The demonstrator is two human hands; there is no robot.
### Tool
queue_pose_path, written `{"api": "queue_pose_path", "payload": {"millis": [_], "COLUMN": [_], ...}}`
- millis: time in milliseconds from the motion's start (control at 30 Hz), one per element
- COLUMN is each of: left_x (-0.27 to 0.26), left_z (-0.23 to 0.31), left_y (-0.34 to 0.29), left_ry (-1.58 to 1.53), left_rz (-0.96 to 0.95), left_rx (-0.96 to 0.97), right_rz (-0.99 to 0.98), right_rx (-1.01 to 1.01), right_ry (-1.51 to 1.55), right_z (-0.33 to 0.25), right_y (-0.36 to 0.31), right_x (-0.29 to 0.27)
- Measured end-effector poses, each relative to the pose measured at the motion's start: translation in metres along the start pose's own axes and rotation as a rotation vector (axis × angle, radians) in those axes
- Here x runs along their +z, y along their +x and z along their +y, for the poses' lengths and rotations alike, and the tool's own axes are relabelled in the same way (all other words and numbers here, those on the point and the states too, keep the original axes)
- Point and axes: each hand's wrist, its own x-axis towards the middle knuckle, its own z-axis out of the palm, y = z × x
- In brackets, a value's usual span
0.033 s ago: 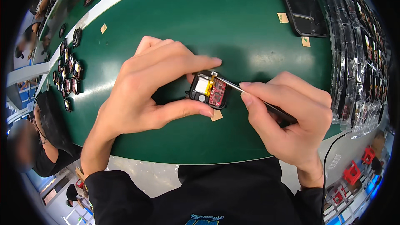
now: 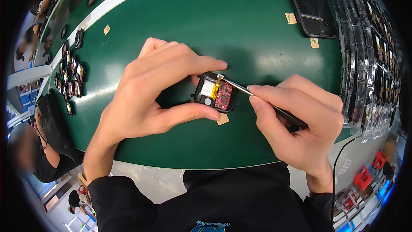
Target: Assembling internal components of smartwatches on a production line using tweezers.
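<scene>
My left hand (image 2: 156,88) holds a small open black device case (image 2: 199,95) between thumb and fingers, its index finger stretched past the upper edge. Inside the case lie a silver battery (image 2: 207,88) with yellow tape, a red circuit board (image 2: 224,94) and a round pale disc (image 2: 208,102). A small white connector on a thin flex strip (image 2: 220,77) shows at the case's upper edge. In my right hand (image 2: 300,120) is a pair of tweezers (image 2: 238,85) with a metal front and dark rear, pinched between thumb and index finger. Their tip meets the connector; whether it grips it, I cannot tell.
Several similar open devices (image 2: 71,75) lie in a cluster at the left. Clear plastic trays (image 2: 360,60) of devices stack at the right, beside a black tray (image 2: 309,8). Tan paper bits (image 2: 223,119) dot the green table (image 2: 180,154). A co-worker (image 2: 53,146) sits at left.
</scene>
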Motion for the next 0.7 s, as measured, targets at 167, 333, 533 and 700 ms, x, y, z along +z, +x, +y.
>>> {"api": "queue_pose_path", "payload": {"millis": [167, 333, 533, 700], "left_x": [0.002, 0.000, -0.008, -0.009], "left_z": [-0.003, -0.005, -0.015, -0.018], "left_y": [-0.001, -0.001, 0.002, 0.001], "left_ry": [-0.004, -0.007, -0.105, -0.128], "left_rz": [0.011, 0.004, -0.081, -0.094], "left_rx": [0.022, 0.031, 0.065, 0.094], "right_rz": [0.067, 0.068, -0.007, -0.032], "right_rx": [-0.072, -0.204, -0.106, -0.069], "right_ry": [-0.065, -0.101, -0.044, -0.007], "right_z": [-0.001, 0.006, 0.000, 0.000], "right_y": [-0.004, -0.004, -0.002, -0.002], "right_x": [0.004, 0.009, 0.002, 0.000]}}
